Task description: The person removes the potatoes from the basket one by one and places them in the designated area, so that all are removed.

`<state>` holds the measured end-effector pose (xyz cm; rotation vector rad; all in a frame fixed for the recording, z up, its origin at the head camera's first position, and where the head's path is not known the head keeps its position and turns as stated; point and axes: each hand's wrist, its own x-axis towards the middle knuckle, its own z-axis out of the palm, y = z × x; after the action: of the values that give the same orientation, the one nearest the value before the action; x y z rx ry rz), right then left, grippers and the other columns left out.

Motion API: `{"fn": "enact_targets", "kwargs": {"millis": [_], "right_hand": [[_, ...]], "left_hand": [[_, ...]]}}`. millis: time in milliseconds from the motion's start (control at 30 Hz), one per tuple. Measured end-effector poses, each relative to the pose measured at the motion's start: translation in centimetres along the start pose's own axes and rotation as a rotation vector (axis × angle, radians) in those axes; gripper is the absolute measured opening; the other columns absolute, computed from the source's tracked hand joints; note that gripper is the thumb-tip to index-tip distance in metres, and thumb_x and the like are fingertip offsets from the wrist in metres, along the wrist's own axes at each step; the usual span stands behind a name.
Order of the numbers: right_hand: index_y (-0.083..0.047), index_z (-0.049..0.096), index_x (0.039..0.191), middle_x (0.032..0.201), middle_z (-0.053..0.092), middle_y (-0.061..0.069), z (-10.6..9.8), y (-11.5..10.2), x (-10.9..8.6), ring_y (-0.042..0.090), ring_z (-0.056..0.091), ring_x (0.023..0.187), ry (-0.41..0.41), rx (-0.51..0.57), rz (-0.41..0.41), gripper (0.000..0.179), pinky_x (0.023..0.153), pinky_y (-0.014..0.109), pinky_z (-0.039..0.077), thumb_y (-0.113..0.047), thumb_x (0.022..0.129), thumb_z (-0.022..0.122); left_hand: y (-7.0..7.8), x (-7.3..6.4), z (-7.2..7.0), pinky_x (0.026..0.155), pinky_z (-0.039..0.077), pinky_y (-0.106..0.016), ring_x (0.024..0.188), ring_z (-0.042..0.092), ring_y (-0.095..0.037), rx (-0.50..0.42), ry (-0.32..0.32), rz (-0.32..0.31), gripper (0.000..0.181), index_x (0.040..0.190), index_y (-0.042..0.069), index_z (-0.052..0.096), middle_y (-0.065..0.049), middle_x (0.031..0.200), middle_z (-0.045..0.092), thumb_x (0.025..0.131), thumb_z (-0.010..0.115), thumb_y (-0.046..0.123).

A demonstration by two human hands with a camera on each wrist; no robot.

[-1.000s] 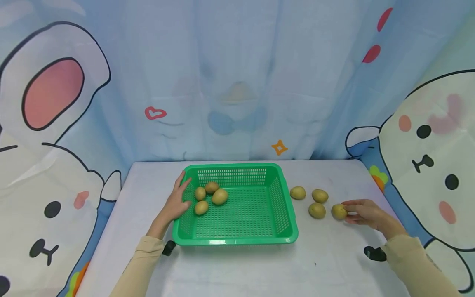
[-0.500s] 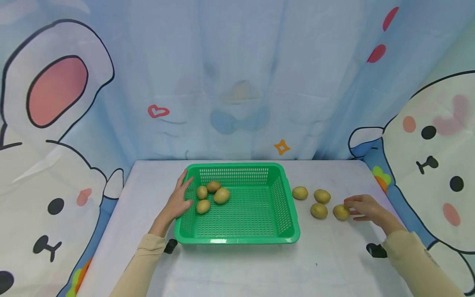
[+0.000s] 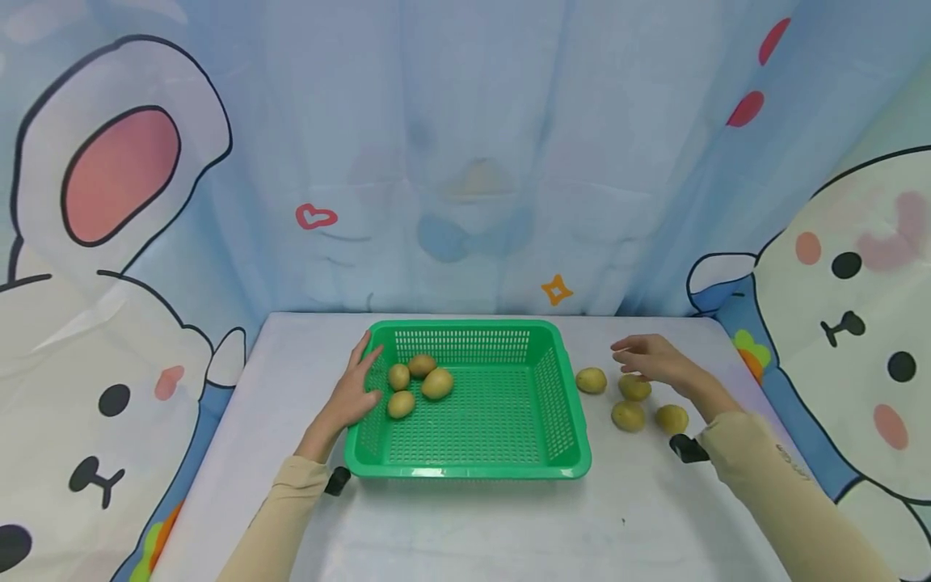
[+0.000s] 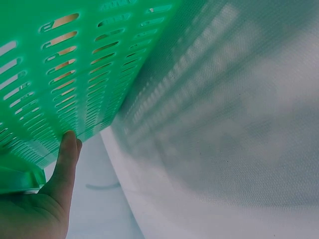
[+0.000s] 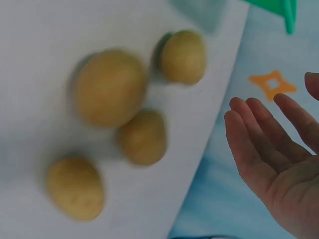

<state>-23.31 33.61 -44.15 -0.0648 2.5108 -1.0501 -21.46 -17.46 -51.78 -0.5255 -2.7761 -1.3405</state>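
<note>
A green plastic basket (image 3: 465, 471) with perforated walls stands on the table, holding several potatoes (image 3: 437, 384) toward its left end. At the basket's left wall my left hand (image 3: 347, 398) grips the rim, with thumb and a finger over the edge; the left wrist view has fingers (image 4: 68, 154) along the outer wall. Several more potatoes (image 3: 629, 416) lie loose on the table to the right of the basket. Above them hovers my right hand (image 3: 658, 360), holding nothing, its fingers loosely extended in the right wrist view. It partly covers one potato (image 3: 636, 388) from the head camera.
A white cloth covers the table (image 3: 480, 533), whose far edge meets a blue curtain (image 3: 465, 162) printed with cartoon figures. Dark wrist-mounted pieces (image 3: 687, 449) sit beneath each forearm.
My right hand has let go of the rightmost potato, then risen and moved left and away over the other loose ones. The left hand stays at the basket; the head view shifts slightly.
</note>
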Motion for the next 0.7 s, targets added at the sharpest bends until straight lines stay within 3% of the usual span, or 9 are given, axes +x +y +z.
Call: {"fn": "enact_targets", "kwargs": {"millis": [200,400,567,700], "right_hand": [[0.010,0.043,0.141,0.138,0.047,0.033,2.1,-5.3,1.7,0.045,0.057,0.117,-0.018,0.027,-0.147,0.051,0.092,0.049,0.051,-0.023,0.103,0.048],[0.010,0.045,0.141,0.137,0.048,0.031,5.0,-9.2,3.6,0.043,0.057,0.116,-0.046,0.046,-0.223,0.049,0.093,0.051,0.049,-0.019,0.103,0.049],[0.008,0.049,0.139,0.137,0.050,0.030,8.4,-12.0,5.0,0.045,0.056,0.118,-0.121,0.111,-0.211,0.044,0.092,0.050,0.050,-0.017,0.102,0.050],[0.006,0.052,0.136,0.137,0.051,0.028,11.3,-13.0,6.3,0.042,0.060,0.115,-0.163,0.184,-0.165,0.042,0.091,0.050,0.051,-0.016,0.101,0.053]], "left_hand": [[-0.2,-0.2,0.0,0.106,0.030,-0.063,0.148,0.010,-0.040,-0.008,-0.003,-0.002,0.084,0.151,-0.005,0.032,-0.015,0.165,0.002,0.071,0.053,0.002],[-0.5,-0.2,0.2,0.105,0.032,-0.063,0.147,0.013,-0.042,-0.004,0.015,0.012,0.083,0.150,-0.006,0.032,-0.016,0.164,0.003,0.070,0.054,0.001],[-0.3,-0.2,0.3,0.102,0.036,-0.062,0.147,0.013,-0.042,-0.011,0.011,0.006,0.083,0.151,-0.006,0.032,-0.015,0.165,0.003,0.071,0.054,0.000],[0.0,-0.1,0.2,0.101,0.037,-0.062,0.147,0.014,-0.042,-0.003,0.014,0.010,0.083,0.151,-0.006,0.032,-0.016,0.164,0.003,0.071,0.053,-0.001]]}}
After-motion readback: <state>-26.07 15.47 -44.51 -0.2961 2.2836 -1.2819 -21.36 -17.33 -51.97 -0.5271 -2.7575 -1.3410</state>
